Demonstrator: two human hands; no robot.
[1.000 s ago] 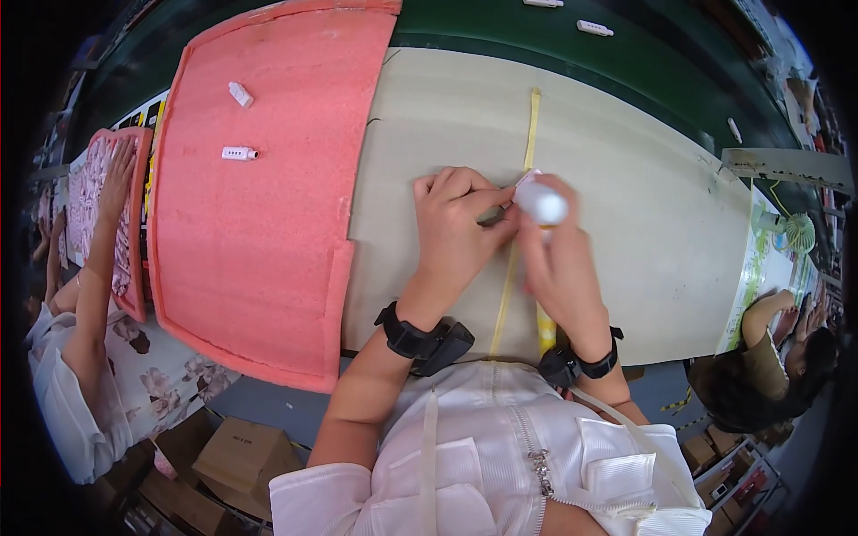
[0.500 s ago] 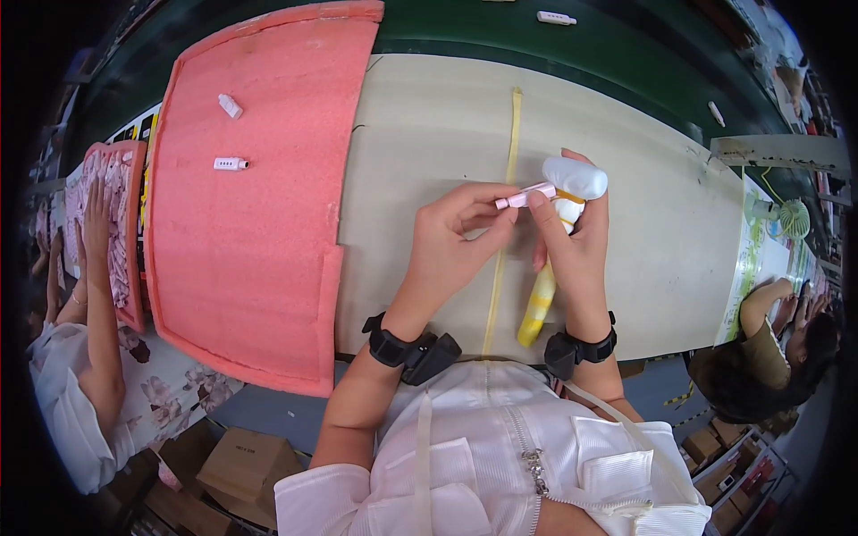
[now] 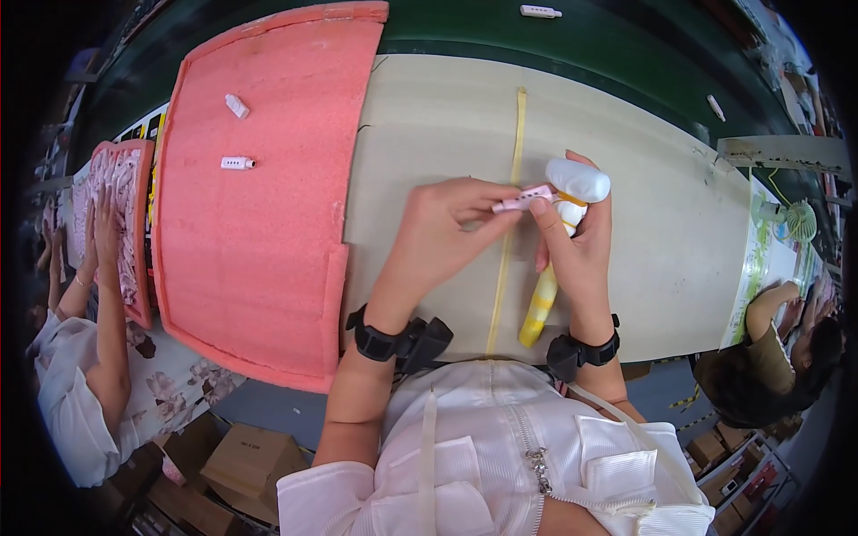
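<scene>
A small pink stick-shaped device with a row of dark marks (image 3: 525, 199) is pinched between my two hands above the middle of the work surface. My left hand (image 3: 444, 225) has its fingertips closed on the device's left end. My right hand (image 3: 583, 246) grips the device's other end with the thumb. The same hand also holds a mallet (image 3: 579, 180) with a pale wrapped head and a yellow-and-white handle (image 3: 540, 308) slanting down toward me. Its fingers are partly hidden behind the mallet. Two similar pink devices (image 3: 238, 163) lie on the pink foam mat at left.
The raised-edge pink mat (image 3: 259, 241) covers the left of the pale table (image 3: 429, 116), which has a yellow tape strip (image 3: 520, 125). Beyond runs a green conveyor (image 3: 626, 45) carrying two more devices. Co-workers sit on both sides; a filled pink tray (image 3: 140, 241) stands far left.
My left hand has shifted slightly left, and the pink device has turned so its marked face shows. The device at the far side of the conveyor has moved left.
</scene>
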